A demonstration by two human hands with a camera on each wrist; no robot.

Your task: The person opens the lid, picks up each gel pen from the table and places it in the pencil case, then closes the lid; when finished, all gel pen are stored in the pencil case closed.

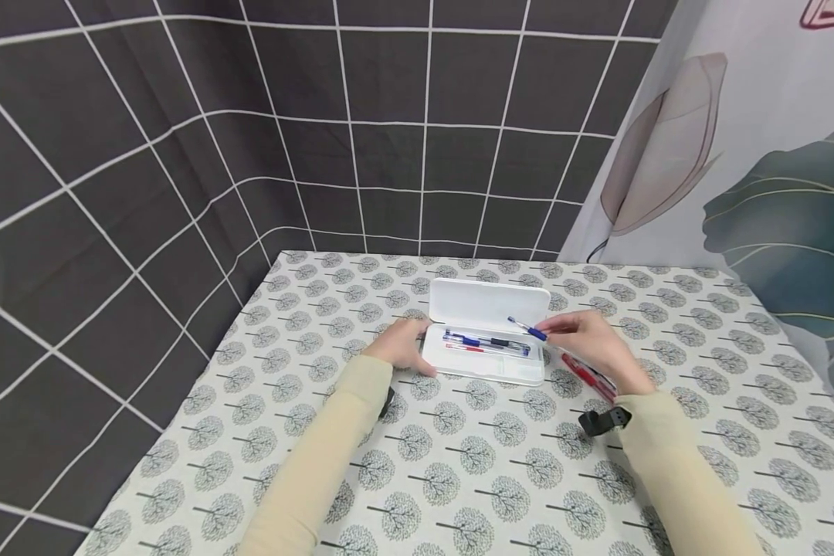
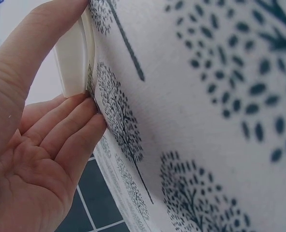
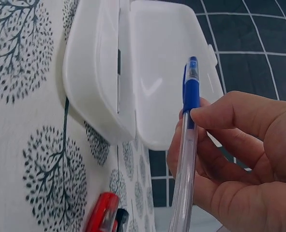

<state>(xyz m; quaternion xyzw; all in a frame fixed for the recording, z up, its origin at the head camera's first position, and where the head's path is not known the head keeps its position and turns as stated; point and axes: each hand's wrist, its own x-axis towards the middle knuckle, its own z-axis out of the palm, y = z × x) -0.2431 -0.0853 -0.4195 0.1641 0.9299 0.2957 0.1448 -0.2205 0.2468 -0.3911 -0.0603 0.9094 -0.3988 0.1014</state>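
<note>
A white pencil case (image 1: 462, 363) lies on the table with its hinged lid (image 1: 489, 303) raised at the back. My left hand (image 1: 401, 344) holds the case's left end, thumb at the front and fingers behind; the left wrist view shows the fingertips against the case's end (image 2: 69, 67). Between thumb and fingers, my right hand (image 1: 591, 344) pinches a clear pen with a blue cap (image 3: 191, 94), above the case's right end. Inside the case are several pens (image 1: 489, 342) with blue and dark caps, plus a red one (image 1: 464, 347).
Right of the case, partly under my right hand, lie red pens (image 1: 587, 375). A dark cap (image 3: 122, 218) shows beside a red one in the right wrist view. The table has a tree-print cloth (image 1: 445, 463); a dark gridded curtain (image 1: 389, 154) hangs behind.
</note>
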